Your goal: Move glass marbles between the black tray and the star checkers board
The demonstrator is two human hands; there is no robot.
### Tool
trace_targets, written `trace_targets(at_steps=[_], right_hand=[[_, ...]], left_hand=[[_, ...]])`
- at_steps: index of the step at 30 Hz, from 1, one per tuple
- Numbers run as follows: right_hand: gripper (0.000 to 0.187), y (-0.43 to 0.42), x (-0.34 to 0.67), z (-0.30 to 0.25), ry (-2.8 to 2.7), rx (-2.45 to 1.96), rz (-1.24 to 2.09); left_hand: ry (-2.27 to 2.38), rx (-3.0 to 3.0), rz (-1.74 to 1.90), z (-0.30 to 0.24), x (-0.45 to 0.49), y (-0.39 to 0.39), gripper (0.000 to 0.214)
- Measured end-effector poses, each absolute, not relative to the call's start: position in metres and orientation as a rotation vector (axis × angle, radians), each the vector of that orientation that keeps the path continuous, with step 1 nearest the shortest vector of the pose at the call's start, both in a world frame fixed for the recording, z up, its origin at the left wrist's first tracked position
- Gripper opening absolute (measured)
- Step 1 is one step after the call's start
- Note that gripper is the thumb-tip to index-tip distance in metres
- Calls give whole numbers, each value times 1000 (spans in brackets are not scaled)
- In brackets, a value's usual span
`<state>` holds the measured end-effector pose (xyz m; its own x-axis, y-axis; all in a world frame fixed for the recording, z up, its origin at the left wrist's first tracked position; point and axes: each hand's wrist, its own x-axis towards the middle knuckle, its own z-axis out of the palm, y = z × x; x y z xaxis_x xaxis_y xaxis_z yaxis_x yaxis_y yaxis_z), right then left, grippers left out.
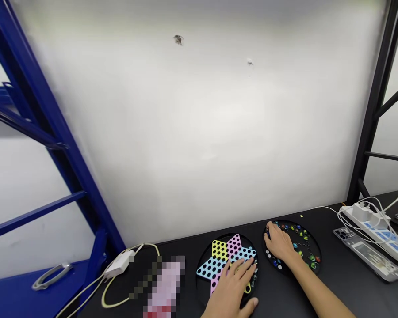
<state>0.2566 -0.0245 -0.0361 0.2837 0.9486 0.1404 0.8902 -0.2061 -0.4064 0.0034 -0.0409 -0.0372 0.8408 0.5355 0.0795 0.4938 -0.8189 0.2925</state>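
My left hand (234, 282) lies over a star-shaped Chinese checkers board (204, 268), its fingers stretched out and apart. The board has yellow, pink and light blue points with rows of black holes, and sits in a round black tray (201, 289). Some marbles (254, 280) lie along that tray's right side, partly under my fingers. To the right, my right hand (280, 242) reaches to the far left part of a second round black tray (319, 245). Its fingers are bent together, and their tips hide whatever is between them. Coloured glass marbles (298, 229) lie around this tray.
A phone (368, 254) and a white power strip (374, 229) with cables are at the right. On the left are a white adapter (119, 263), its looped cable and a blurred pink item (166, 282). Blue (69, 150) and black (371, 115) metal frames flank the white wall.
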Motion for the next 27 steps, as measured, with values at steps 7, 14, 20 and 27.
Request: trace_targets(at_steps=[7, 14, 20, 27], right_hand=[[7, -23, 255, -41, -1602, -2039, 270], [29, -11, 291, -30, -1247, -1785, 441], [37, -24, 335, -27, -1088, -1753, 433], [9, -33, 332, -37, -1139, -1892, 370]], left_hand=[[818, 2767, 197, -28, 5, -45, 71], [792, 2785, 257, -21, 1, -48, 69], [787, 2779, 221, -28, 4, -43, 71], [823, 2738, 196, -13, 4, -50, 70]])
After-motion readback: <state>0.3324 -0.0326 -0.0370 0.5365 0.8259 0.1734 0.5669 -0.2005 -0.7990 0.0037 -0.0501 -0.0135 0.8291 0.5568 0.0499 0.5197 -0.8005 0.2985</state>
